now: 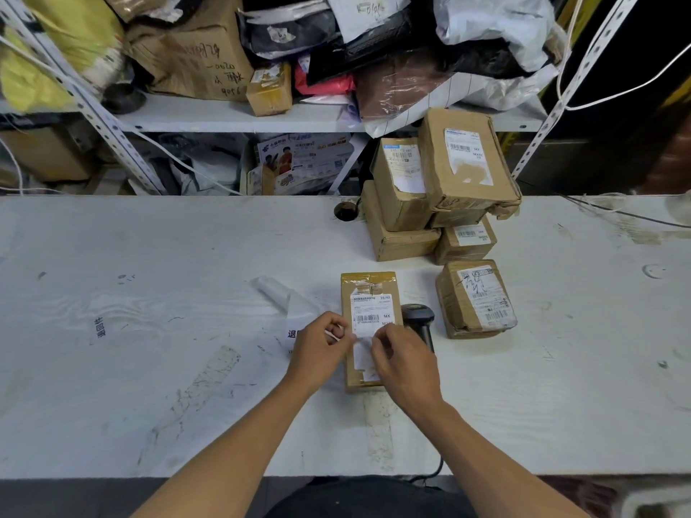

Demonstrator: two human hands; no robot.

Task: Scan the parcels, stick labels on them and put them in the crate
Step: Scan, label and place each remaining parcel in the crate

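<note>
Head view: a flat brown parcel [368, 293] lies on the white table [149, 293] at the centre, its long side running from 12 to 6 o'clock. Both hands meet over its near half. The left hand [321, 349], at the parcel's 9 o'clock edge, has curled fingers pinching a small white label [338, 335]. The right hand [402, 362], at the parcel's 5 o'clock corner, pinches the white paper [364, 351] on the parcel's face with thumb and forefinger.

No crate is in view. The shelf [209, 119] at 12 o'clock holds cardboard boxes and soft mail bags in a heap.

The parcel wears a white shipping label with a barcode and "MX", and tape across its far end. A black scanner [420, 317] lies just beside it at 3 o'clock. Further brown parcels [475, 297] sit at 2 o'clock, a stack of them [441, 181] at 1 o'clock
</note>
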